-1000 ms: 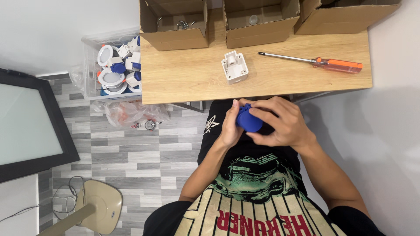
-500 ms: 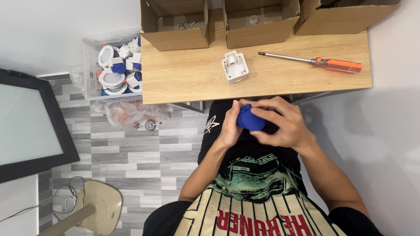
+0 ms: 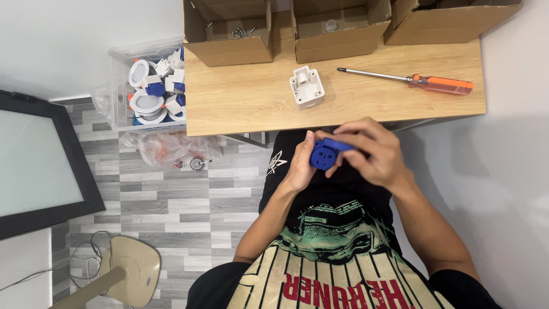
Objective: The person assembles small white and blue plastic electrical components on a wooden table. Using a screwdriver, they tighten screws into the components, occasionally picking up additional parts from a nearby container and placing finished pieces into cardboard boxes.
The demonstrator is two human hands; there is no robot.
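A small blue plastic part [image 3: 324, 153] with holes in its face is held over my lap, just below the edge of the wooden table [image 3: 240, 103]. My left hand [image 3: 298, 166] supports its left side with the thumb up along it. My right hand [image 3: 370, 152] grips it from the right, fingers curled over the top. On the table above my hands lies a white square plastic housing [image 3: 306, 87]. To the right of it lies a screwdriver [image 3: 420, 80] with an orange handle.
Three open cardboard boxes [image 3: 229, 28] stand along the table's far edge. A clear bin [image 3: 150, 86] of white and blue parts sits on the floor left of the table, with a plastic bag [image 3: 171, 149] below it. A dark-framed panel [image 3: 40, 166] is at far left.
The blue part has turned in my hands, so that its holed face shows. My right fingers have shifted over its top. Both hands stay over my lap.
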